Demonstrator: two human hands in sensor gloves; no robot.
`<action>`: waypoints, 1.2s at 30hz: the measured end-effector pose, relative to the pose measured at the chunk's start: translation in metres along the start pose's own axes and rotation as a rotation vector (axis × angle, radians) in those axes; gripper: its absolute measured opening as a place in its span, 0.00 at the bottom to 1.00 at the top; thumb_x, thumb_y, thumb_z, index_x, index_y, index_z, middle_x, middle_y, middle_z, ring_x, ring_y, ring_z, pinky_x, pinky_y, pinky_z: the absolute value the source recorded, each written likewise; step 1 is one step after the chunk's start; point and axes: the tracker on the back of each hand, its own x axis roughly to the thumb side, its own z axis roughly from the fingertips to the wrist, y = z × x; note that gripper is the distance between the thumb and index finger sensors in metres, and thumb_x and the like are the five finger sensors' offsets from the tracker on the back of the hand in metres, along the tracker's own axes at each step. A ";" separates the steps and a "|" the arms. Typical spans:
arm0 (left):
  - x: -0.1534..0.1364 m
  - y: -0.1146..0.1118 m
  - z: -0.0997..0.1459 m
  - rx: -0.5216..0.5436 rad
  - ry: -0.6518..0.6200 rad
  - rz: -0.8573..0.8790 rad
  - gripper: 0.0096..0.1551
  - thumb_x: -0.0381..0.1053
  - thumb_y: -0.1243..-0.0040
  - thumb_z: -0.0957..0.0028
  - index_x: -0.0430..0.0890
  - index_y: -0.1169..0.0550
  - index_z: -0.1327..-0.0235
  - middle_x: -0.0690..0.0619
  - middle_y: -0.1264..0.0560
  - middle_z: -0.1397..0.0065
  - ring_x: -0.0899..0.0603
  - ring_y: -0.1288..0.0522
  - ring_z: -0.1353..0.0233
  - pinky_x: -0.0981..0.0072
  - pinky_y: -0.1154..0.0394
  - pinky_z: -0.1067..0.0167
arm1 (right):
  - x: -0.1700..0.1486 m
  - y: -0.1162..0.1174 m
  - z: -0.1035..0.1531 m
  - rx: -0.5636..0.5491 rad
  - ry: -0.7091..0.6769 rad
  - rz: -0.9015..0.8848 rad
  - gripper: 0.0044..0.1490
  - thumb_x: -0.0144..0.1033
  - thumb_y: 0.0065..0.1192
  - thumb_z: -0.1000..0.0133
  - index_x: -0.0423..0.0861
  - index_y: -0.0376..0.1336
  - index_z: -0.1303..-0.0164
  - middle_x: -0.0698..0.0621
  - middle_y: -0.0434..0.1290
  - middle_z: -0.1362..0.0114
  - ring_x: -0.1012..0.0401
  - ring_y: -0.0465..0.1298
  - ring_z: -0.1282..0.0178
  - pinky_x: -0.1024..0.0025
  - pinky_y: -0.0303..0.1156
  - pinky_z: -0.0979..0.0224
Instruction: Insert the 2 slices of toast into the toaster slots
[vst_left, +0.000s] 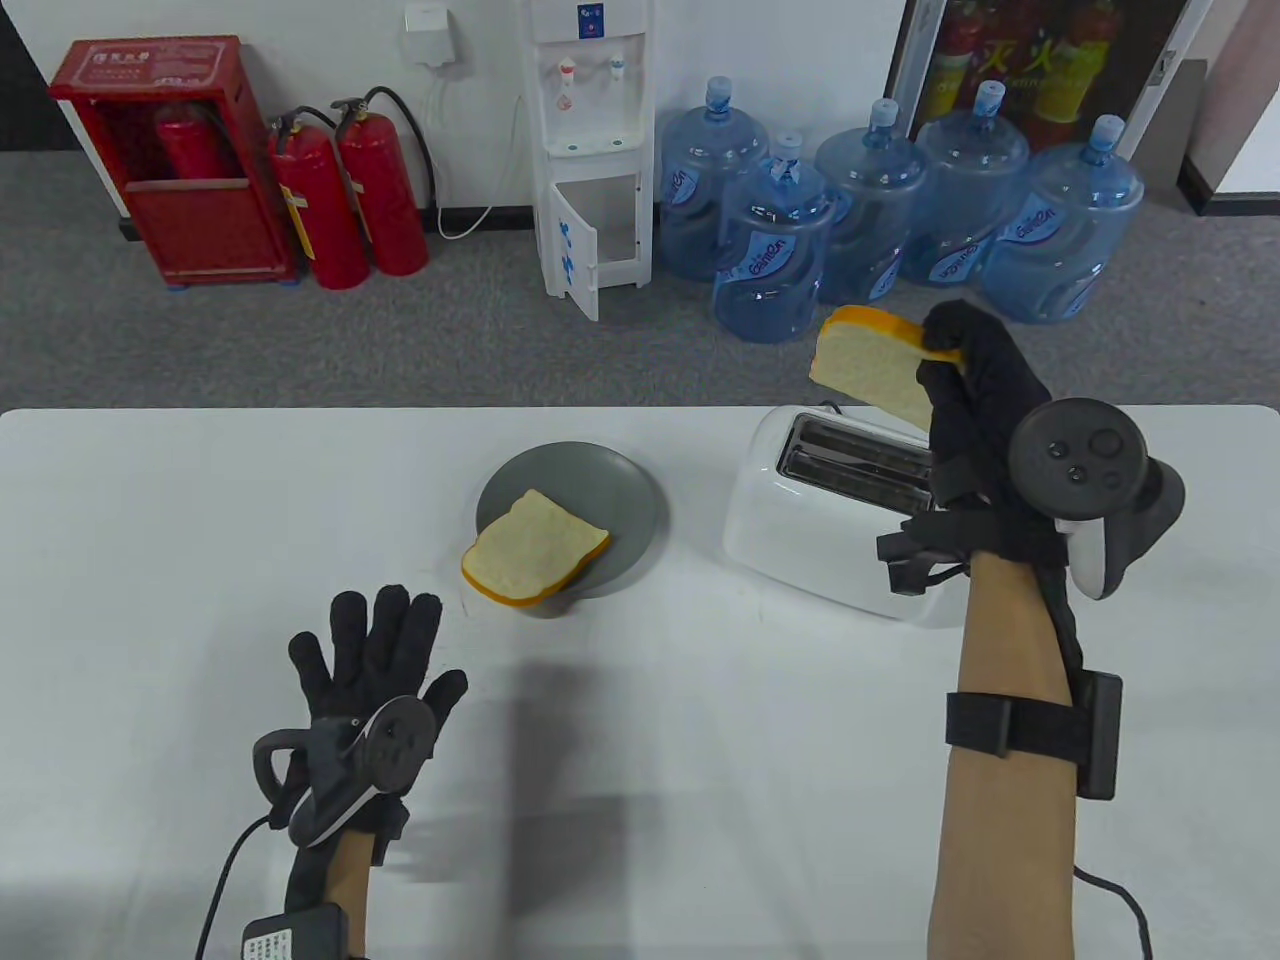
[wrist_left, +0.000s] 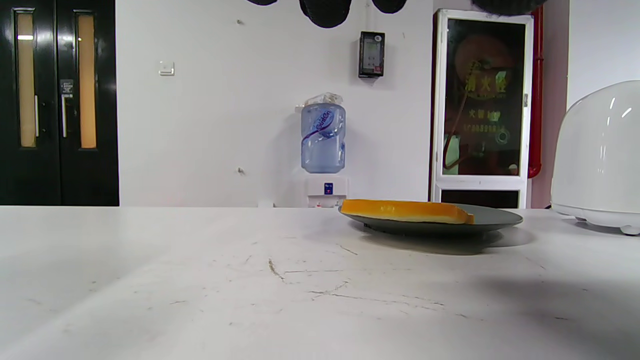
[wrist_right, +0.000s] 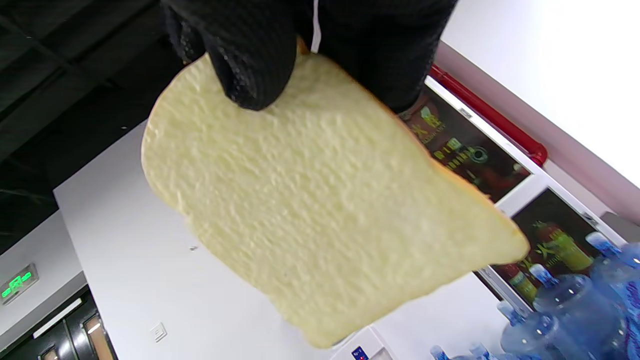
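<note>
My right hand (vst_left: 945, 365) pinches one slice of toast (vst_left: 872, 366) by its edge and holds it in the air above the white toaster (vst_left: 790, 520), whose two slots (vst_left: 850, 462) face up and look empty. That slice (wrist_right: 320, 210) fills the right wrist view, with a gloved fingertip (wrist_right: 250, 60) pressed on its top part. The second slice (vst_left: 535, 562) lies on the grey plate (vst_left: 625, 505), overhanging the plate's near rim. Flat on the table below that plate rests my left hand (vst_left: 375, 655), fingers spread and holding nothing. In the left wrist view the slice (wrist_left: 405, 211) on the plate (wrist_left: 495, 217) appears edge-on.
The white table (vst_left: 200, 520) stretches left of the plate. The toaster's rounded end (wrist_left: 597, 155) shows at the right of the left wrist view. Beyond the table stand water bottles (vst_left: 770, 250), a dispenser (vst_left: 590, 150) and fire extinguishers (vst_left: 350, 190) on the floor.
</note>
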 end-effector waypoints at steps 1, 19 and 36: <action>0.000 0.000 0.000 -0.001 0.001 0.002 0.43 0.71 0.57 0.42 0.64 0.50 0.13 0.57 0.51 0.08 0.36 0.56 0.08 0.32 0.55 0.21 | -0.006 0.003 -0.002 0.007 0.014 -0.012 0.31 0.34 0.62 0.29 0.73 0.55 0.22 0.67 0.66 0.14 0.58 0.74 0.13 0.52 0.72 0.12; 0.007 0.000 -0.002 -0.009 -0.032 -0.038 0.43 0.71 0.58 0.42 0.64 0.50 0.13 0.57 0.51 0.08 0.36 0.56 0.08 0.32 0.56 0.21 | -0.059 0.043 -0.016 0.100 0.074 -0.067 0.31 0.32 0.63 0.29 0.70 0.57 0.22 0.65 0.67 0.14 0.55 0.72 0.12 0.50 0.70 0.12; 0.008 0.002 -0.002 -0.015 -0.030 -0.026 0.43 0.71 0.57 0.42 0.64 0.50 0.13 0.57 0.52 0.08 0.35 0.57 0.09 0.31 0.56 0.21 | -0.087 0.067 -0.016 0.137 0.096 -0.077 0.30 0.31 0.63 0.30 0.69 0.58 0.23 0.63 0.67 0.14 0.53 0.72 0.13 0.47 0.69 0.13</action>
